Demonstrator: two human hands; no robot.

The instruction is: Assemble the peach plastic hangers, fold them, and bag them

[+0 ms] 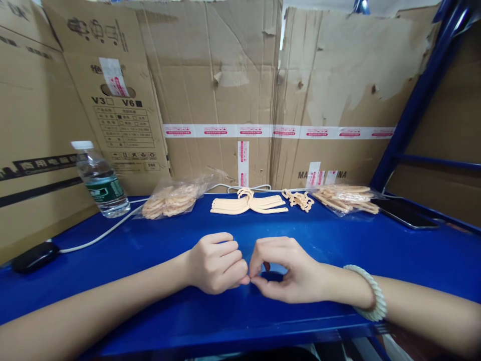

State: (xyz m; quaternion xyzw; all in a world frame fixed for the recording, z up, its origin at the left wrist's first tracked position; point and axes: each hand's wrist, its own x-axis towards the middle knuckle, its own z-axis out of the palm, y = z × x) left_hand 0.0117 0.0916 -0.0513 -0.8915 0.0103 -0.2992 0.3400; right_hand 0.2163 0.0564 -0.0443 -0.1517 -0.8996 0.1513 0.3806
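My left hand (pixel 220 263) is closed in a loose fist above the blue tabletop, knuckles up. Beside it, my right hand (pixel 287 271) pinches thumb and forefinger together, its tips meeting the left hand's fingers. Whatever lies between them, if anything, is hidden or too small to make out. Beyond the hands lies a stack of peach-coloured hangers (pixel 231 204), their hooks gathered at the middle. Just right of the stack is a small heap of loose peach hooks (pixel 300 199).
Clear bags of peach pieces lie at left (pixel 171 199) and right (pixel 343 196). A water bottle (pixel 103 185) stands at the left, near a white cable (pixel 108 231) and a black device (pixel 35 256). A phone (pixel 408 214) lies at right. Cardboard (pixel 221 100) walls the back.
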